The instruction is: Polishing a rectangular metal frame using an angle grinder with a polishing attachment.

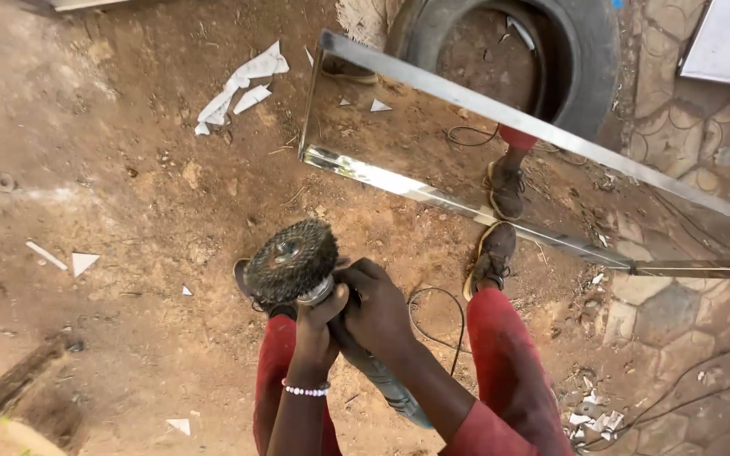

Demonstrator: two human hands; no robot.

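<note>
- White scraps lie on the dirt ground, far left and up.
- The wire cup brush faces up at me, low in the middle.
- My left hand curls shut just under the brush, fingers pressed round the grinder's neck.
- My right hand is clamped tight on the angle grinder, touching my left.
- The shiny metal frame stands ahead, apart from the brush.
- An old tyre sits behind it.
</note>
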